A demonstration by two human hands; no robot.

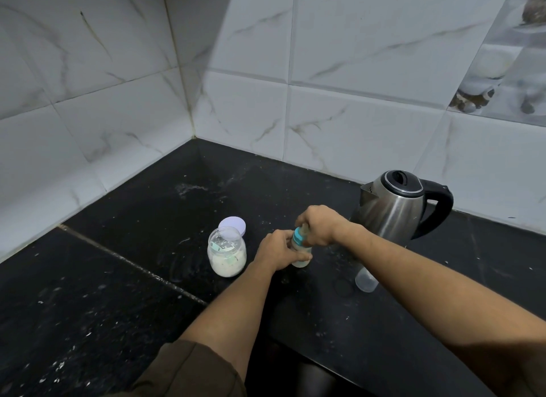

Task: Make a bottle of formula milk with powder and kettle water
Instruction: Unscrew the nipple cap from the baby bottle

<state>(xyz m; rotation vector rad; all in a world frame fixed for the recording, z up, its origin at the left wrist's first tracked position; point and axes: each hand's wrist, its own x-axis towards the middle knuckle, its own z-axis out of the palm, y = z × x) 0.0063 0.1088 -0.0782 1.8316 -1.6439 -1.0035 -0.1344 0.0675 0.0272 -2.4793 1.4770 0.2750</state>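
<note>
1. Head view looks down on a black stone table (pixel 124 293) set into a corner of white marbled wall tiles (pixel 354 124).
2. Near the middle of the table stands a baby bottle (pixel 300 253), upright, with a teal collar just below its top and pale liquid low in its body.
3. Left hand (pixel 276 252) is wrapped around the bottle's lower body, fingers closed on it.
4. Right hand (pixel 320 225) is clamped over the top of the bottle, covering the teat and gripping at the collar; how far the collar is screwed on cannot be told.
5. Just left of the bottle sits an open clear jar (pixel 227 256), partly full of whitish powder, with something pale lying inside near its mouth.
6. Jar's lilac lid (pixel 233 224) lies flat on the table directly behind the jar, touching or nearly touching it.
7. Right of the hands stands a steel kettle (pixel 396 207) with a black lid and black handle, spout turned toward the left.
8. A clear plastic bottle cap (pixel 366 280) stands on the table in front of the kettle, partly hidden by the right forearm.
9. White specks are scattered over the table.
</note>
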